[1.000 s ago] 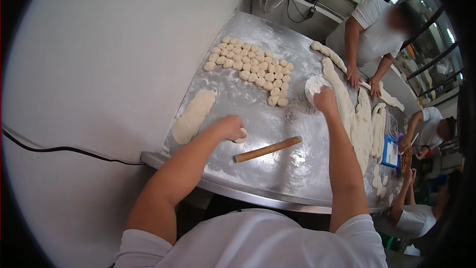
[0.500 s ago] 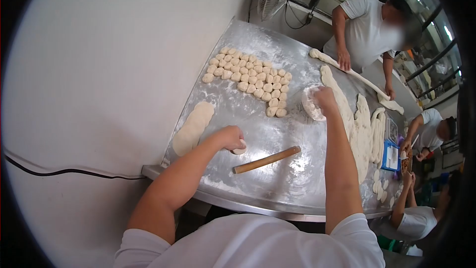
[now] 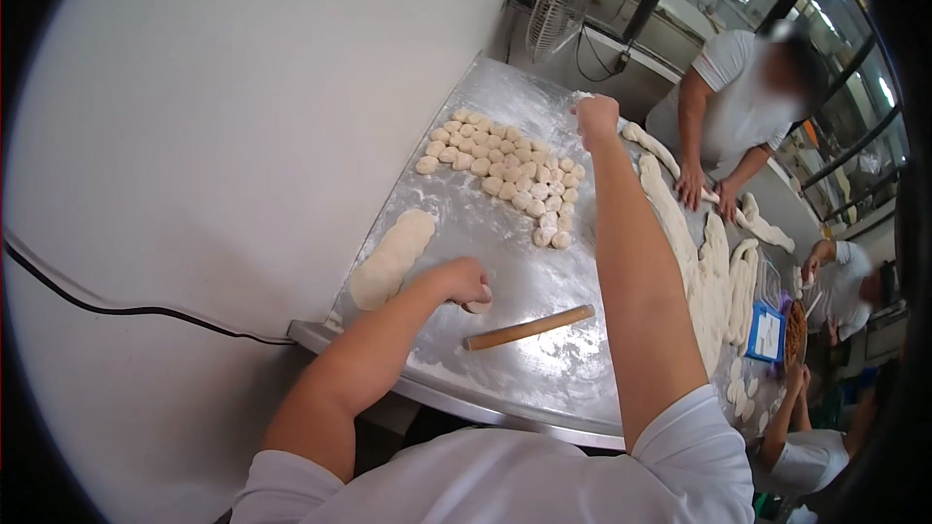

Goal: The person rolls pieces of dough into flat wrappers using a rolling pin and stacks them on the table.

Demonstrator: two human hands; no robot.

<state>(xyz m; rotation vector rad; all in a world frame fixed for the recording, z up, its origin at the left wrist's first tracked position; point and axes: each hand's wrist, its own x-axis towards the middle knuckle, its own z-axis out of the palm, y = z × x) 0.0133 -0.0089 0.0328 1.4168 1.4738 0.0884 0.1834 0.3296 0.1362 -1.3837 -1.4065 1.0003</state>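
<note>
My left hand [image 3: 462, 281] is closed around a small piece of dough [image 3: 478, 308], held low over the metal table. A short wooden rolling pin [image 3: 530, 327] lies just right of it. Flattened, overlapping dough rounds [image 3: 391, 259] form a row to its left. Farther off, my right hand [image 3: 595, 118] is raised in a fist beyond the dough balls, with some white flour [image 3: 582, 95] showing at its fingers. Several dough balls [image 3: 497, 157] sit packed together, and those on the near right carry white flour. My right forearm hides the flour bowl.
Long dough slabs [image 3: 714, 272] lie along the right side. Across the table, a co-worker [image 3: 723, 87] handles a dough rope [image 3: 652, 146]. A blue container [image 3: 767, 332], other people and a filling tray [image 3: 796, 330] are at the right. A fan [image 3: 561, 0] stands behind.
My right hand has left the flour bowl and moved up and leftward past the dough balls. White flour now shows on some balls. My left hand still holds its dough piece.
</note>
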